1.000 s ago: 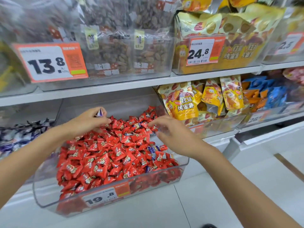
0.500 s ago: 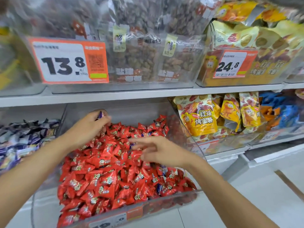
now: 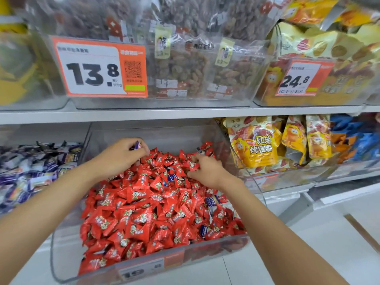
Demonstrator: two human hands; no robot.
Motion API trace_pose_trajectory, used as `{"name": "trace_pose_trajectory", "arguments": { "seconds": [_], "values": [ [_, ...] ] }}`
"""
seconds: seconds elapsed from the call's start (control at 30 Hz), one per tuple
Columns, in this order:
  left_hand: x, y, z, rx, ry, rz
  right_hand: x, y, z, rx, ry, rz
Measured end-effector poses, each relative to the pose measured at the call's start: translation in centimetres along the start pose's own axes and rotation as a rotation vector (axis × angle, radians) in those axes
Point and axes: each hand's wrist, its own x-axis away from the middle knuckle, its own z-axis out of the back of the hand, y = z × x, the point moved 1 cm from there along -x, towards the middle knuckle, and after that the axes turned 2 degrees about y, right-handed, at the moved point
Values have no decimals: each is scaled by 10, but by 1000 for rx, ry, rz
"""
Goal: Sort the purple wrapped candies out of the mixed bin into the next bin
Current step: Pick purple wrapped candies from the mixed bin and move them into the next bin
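Note:
A clear mixed bin (image 3: 61, 254) is heaped with red wrapped candies (image 3: 144, 206), and a few purple wrapped candies (image 3: 173, 177) lie scattered among them. My left hand (image 3: 121, 155) hovers over the back left of the heap and pinches purple candies (image 3: 136, 145) in its curled fingers. My right hand (image 3: 207, 169) is at the back right of the heap, its curled fingers dug into the red candies. Whether it holds one cannot be told. The neighbouring bin (image 3: 86, 138) on the left holds purple and white wrapped candies (image 3: 30, 167).
Clear tubs of nuts with a 13.8 price tag (image 3: 98, 67) sit on the shelf above. Yellow snack bags (image 3: 257, 142) fill the bin to the right, blue packs (image 3: 353, 140) beyond. White floor tiles lie below right.
My right hand moved from the middle of the heap to its back right. My left hand stays at the back left with the purple candies. The camera has moved closer.

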Motion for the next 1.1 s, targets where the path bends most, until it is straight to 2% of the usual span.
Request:
{"name": "trace_pose_trajectory", "arguments": {
  "seconds": [0.1,0.17,0.33,0.6,0.8,0.87,0.97,1.1],
  "values": [
    [0,4,-1,41,17,-1,14,-2,13,-245,126,83],
    [0,6,-1,44,21,2,15,-7,14,-296,163,127],
    [1,6,0,56,24,24,8,-24,-17,-20,-166,175],
    [0,10,-3,58,33,39,7,-9,22,-227,112,176],
    [1,11,-3,55,47,53,-7,-21,10,-318,20,144],
    [1,11,-4,43,49,50,-14,-23,-5,-222,-43,159],
    [1,11,-4,36,46,58,-26,-23,-24,136,-103,196],
    [1,10,-4,22,48,69,-30,-19,-19,185,-104,198]
  ]
}}
